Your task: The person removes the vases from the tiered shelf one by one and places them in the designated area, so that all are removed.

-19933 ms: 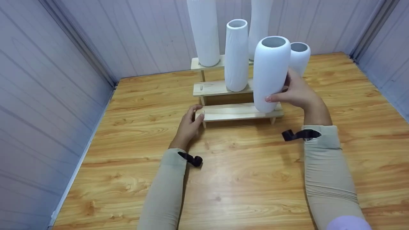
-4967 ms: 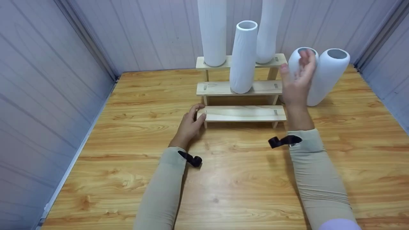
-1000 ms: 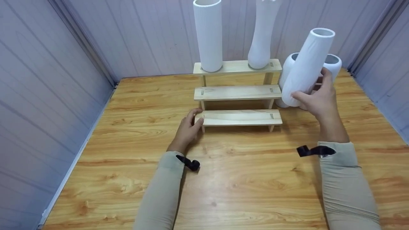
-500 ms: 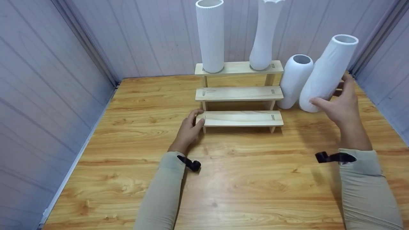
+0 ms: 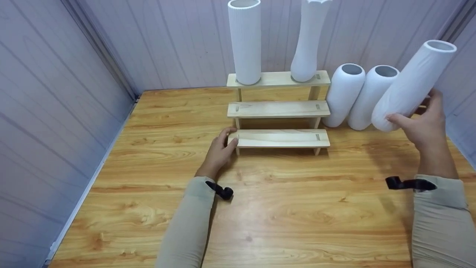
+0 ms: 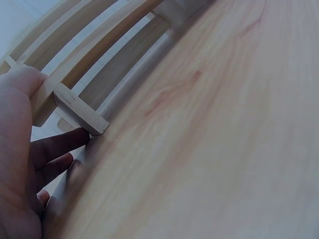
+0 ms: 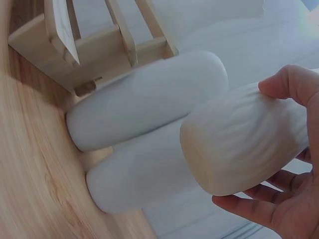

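Observation:
My right hand [image 5: 425,124] grips a white vase [image 5: 414,85] with a rippled surface low on its body, thumb in front and fingers behind. The right wrist view shows its pale unglazed base lifted off the table, tilted beside two smooth white vases. On the left, my left hand [image 5: 219,152] holds the end of the lowest tier of a three-tier wooden stand [image 5: 279,138]. Its thumb lies over the board, and in the left wrist view its fingers [image 6: 60,145] reach beside a stand leg [image 6: 82,109].
A ribbed cylindrical vase [image 5: 245,44] and a wavy-rimmed vase [image 5: 306,48] stand on the top tier. Two smooth vases, one nearer the stand [image 5: 342,96] and one further right [image 5: 372,98], stand on the wooden table [image 5: 290,212]. Panelled walls [image 5: 178,44] enclose the back and sides.
The rippled vase has left the middle tier in my right hand and moved right past both smooth vases. Earlier, that hand held a smooth vase over the lowest tier. My left hand has stayed put.

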Demonstrator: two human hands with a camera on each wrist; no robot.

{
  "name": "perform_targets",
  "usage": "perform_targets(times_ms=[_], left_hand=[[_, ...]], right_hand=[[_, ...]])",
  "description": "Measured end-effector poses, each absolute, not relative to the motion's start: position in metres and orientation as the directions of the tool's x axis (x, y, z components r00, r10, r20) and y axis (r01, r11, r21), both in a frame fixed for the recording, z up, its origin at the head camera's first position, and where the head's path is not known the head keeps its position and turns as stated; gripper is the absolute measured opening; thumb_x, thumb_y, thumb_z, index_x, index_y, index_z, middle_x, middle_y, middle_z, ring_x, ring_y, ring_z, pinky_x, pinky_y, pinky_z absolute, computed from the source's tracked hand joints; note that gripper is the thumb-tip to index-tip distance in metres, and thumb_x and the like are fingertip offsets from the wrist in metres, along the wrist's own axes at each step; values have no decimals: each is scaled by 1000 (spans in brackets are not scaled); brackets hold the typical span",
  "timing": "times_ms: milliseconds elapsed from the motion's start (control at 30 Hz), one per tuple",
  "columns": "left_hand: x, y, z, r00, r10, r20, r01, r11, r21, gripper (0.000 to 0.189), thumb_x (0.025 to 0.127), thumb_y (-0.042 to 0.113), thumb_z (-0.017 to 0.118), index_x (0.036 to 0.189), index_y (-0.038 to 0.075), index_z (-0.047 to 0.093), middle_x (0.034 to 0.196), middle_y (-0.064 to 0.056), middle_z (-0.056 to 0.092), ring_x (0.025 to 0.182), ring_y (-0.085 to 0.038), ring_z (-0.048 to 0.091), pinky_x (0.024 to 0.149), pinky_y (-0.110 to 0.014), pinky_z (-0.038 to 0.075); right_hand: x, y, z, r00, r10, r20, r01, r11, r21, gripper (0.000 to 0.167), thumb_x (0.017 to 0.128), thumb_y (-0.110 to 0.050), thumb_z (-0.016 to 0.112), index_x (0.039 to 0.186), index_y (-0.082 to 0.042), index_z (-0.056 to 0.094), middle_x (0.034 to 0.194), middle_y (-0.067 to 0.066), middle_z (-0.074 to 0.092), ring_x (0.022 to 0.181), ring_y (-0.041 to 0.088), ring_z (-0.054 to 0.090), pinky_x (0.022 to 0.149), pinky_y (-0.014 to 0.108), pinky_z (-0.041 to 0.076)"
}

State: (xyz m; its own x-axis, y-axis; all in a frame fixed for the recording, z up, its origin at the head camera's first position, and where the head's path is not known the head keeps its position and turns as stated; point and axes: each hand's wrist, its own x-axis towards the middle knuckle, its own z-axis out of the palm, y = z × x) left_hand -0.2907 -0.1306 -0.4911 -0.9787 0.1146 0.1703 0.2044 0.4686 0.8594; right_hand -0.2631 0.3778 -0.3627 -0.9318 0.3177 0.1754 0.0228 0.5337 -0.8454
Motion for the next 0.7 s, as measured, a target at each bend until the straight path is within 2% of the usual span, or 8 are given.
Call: perform_targets(times_ms=[133, 700], left_hand=[[-291, -131, -492, -977, 129, 168, 209, 460, 863, 36, 104, 31, 56, 138, 21, 54, 145, -1, 54, 138, -21, 44, 114, -43, 33], [-292, -130, -492, -977, 113, 181, 213, 485, 848, 37, 103, 30, 57, 139, 20, 55, 142, -1, 57, 134, -22, 48, 114, -41, 32]], right_hand=[[-265, 386, -365, -916, 353, 193, 25, 527, -849, 96, 84, -23, 80, 157, -34, 19, 132, -8, 41, 108, 6, 43, 95, 35, 42], [-275, 403, -381, -899, 400, 176, 78, 543, -836, 96, 84, -26, 79, 159, -30, 18, 136, -5, 40, 103, 0, 40, 98, 35, 41]])
